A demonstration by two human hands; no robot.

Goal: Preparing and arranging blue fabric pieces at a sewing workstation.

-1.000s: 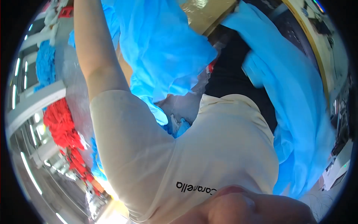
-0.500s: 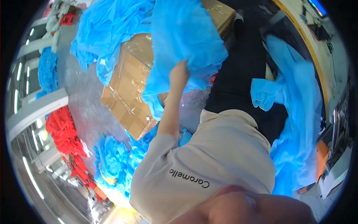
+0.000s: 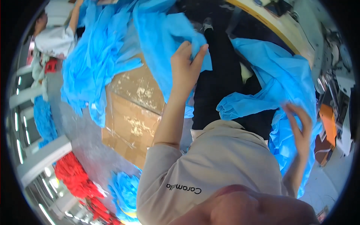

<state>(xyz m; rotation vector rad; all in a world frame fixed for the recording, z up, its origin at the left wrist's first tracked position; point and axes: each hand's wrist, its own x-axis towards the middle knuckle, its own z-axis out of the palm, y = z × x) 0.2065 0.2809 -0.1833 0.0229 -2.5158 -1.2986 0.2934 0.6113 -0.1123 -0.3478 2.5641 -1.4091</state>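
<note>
My left hand [image 3: 186,67] is closed on a thin light-blue fabric piece [image 3: 157,48], pinching it near its edge between thumb and fingers. The piece hangs from there beside the cardboard box. Over my right thigh lies a light-blue gown-like garment [image 3: 279,71], its gathered sleeve end [image 3: 228,107] resting across my lap. My right hand [image 3: 299,122], slightly blurred, is beside that garment with its fingers apart. Whether the fingertips touch the cloth, I cannot tell.
A taped cardboard box [image 3: 129,129] stands at my left, with a heap of blue fabric [image 3: 93,56] over its far end. Blue [image 3: 125,191] and red piles [image 3: 75,176] lie on the floor. A yellow-edged worktable [image 3: 262,22] curves along the right. Another person [image 3: 56,39] is at far left.
The large blue piece at my left has shifted away from me, and more of the box shows. My right hand has come into view beside the garment on my lap.
</note>
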